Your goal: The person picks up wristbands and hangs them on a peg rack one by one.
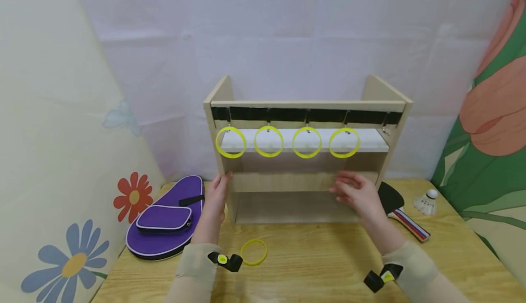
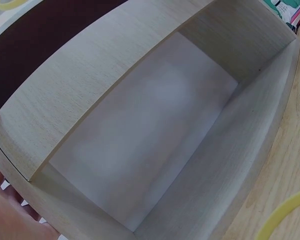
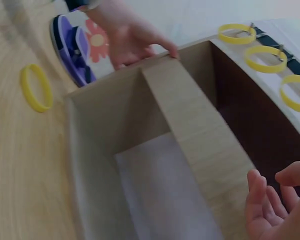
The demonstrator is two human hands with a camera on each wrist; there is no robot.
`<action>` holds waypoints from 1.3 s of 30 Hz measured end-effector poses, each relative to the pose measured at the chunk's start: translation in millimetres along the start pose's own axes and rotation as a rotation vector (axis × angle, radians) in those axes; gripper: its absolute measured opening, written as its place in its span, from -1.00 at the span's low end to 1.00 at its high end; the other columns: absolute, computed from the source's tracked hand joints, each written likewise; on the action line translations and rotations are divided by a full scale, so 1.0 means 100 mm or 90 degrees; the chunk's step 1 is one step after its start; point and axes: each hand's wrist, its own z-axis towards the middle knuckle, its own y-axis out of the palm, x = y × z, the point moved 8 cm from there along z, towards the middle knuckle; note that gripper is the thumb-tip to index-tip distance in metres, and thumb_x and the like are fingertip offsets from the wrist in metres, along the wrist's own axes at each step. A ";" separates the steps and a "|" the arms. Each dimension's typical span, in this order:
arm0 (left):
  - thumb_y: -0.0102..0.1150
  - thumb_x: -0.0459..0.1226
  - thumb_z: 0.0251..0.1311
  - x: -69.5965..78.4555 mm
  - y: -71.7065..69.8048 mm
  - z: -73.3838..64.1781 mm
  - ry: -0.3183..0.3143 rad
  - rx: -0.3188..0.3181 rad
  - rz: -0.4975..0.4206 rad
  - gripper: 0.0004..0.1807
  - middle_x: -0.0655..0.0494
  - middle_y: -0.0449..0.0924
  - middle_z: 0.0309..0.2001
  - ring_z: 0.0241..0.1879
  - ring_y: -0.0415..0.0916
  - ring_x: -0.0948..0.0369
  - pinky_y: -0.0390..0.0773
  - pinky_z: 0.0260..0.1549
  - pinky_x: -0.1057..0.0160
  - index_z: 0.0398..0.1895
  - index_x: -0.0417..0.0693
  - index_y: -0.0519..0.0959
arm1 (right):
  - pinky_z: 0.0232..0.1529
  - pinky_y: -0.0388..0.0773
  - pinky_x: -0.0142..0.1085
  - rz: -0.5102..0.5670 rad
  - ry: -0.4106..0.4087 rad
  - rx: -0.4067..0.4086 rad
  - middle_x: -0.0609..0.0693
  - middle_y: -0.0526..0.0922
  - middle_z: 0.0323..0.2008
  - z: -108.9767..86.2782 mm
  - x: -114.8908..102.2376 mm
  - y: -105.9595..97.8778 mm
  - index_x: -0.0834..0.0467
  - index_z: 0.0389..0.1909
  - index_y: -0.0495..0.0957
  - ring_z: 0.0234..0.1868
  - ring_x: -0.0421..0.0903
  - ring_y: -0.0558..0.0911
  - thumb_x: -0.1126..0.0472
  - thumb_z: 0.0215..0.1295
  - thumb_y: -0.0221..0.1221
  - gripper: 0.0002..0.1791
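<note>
A small wooden shelf unit [image 1: 283,182] stands on the table. My left hand [image 1: 215,195] grips its left side panel, thumb at the front edge and fingers around the outside. The right hand [image 1: 356,192] hovers by the shelf's right half, fingers loosely bent, with nothing between them; the right wrist view shows these fingers [image 3: 256,192] near the middle board. Along a black strip [image 1: 287,114], several hooks carry yellow rings [image 1: 269,155], one each. No ring hangs on the rightmost hook [image 1: 385,128]. Another yellow ring [image 1: 255,264] lies flat on the table before the shelf.
Left of the shelf lies a purple paddle case [image 1: 164,243]. To the right are a table tennis paddle [image 1: 390,198], partly behind the right arm, and a shuttlecock [image 1: 426,204]. White cloth [image 1: 279,43] hangs behind, with flower-patterned walls at both sides.
</note>
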 end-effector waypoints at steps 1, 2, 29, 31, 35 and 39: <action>-0.13 -0.09 0.45 0.00 0.00 0.00 -0.001 0.001 0.001 -0.41 -0.20 0.26 0.37 0.33 0.21 0.00 0.19 0.33 0.05 0.48 -0.06 0.22 | -0.32 0.60 -0.44 -0.003 0.005 -0.005 -0.19 0.64 -0.22 -0.01 0.05 0.04 0.41 0.30 0.28 -0.32 -0.31 0.70 0.37 0.43 0.08 -0.53; -0.13 -0.08 0.45 0.00 0.00 0.00 -0.002 0.003 0.003 -0.41 -0.20 0.27 0.35 0.31 0.23 0.00 0.21 0.31 0.06 0.48 -0.06 0.23 | -0.32 0.60 -0.43 -0.007 0.008 -0.011 -0.17 0.64 -0.21 -0.02 0.09 0.07 0.41 0.30 0.29 -0.32 -0.31 0.70 0.38 0.43 0.08 -0.53; -0.11 -0.09 0.43 0.02 0.00 -0.02 0.003 0.024 0.013 -0.49 0.15 0.51 -0.06 -0.07 0.42 0.26 0.34 0.19 0.07 0.33 -0.15 0.34 | -0.46 0.58 -0.33 -0.059 0.054 -0.144 0.19 0.57 -0.12 -0.19 0.89 1.02 0.44 0.15 0.42 -0.42 -0.16 0.69 0.42 0.31 0.14 -0.60; -0.11 -0.09 0.43 0.01 0.00 -0.02 0.003 0.020 0.013 -0.49 0.21 0.52 -0.11 -0.10 0.44 0.28 0.33 0.21 0.01 0.33 -0.15 0.34 | -0.46 0.59 -0.31 -0.062 0.057 -0.158 0.16 0.56 -0.13 -0.22 0.94 1.07 0.45 0.15 0.41 -0.42 -0.15 0.69 0.40 0.32 0.15 -0.59; -0.10 -0.09 0.44 0.01 0.00 -0.02 0.008 0.015 0.012 -0.46 0.23 0.52 -0.13 -0.11 0.44 0.30 0.31 0.23 -0.01 0.36 -0.19 0.31 | -0.48 0.59 -0.32 -0.058 0.059 -0.174 0.18 0.57 -0.14 -0.23 1.03 1.16 0.47 0.15 0.40 -0.44 -0.13 0.70 0.41 0.28 0.16 -0.57; -0.10 -0.10 0.43 0.02 -0.01 -0.02 0.008 0.022 0.013 -0.45 0.18 0.51 -0.08 -0.10 0.43 0.30 0.34 0.17 0.07 0.38 -0.20 0.30 | -0.51 0.58 -0.35 -0.059 0.056 -0.193 0.26 0.58 -0.12 -0.23 1.09 1.24 0.50 0.14 0.38 -0.46 -0.15 0.69 0.43 0.25 0.14 -0.56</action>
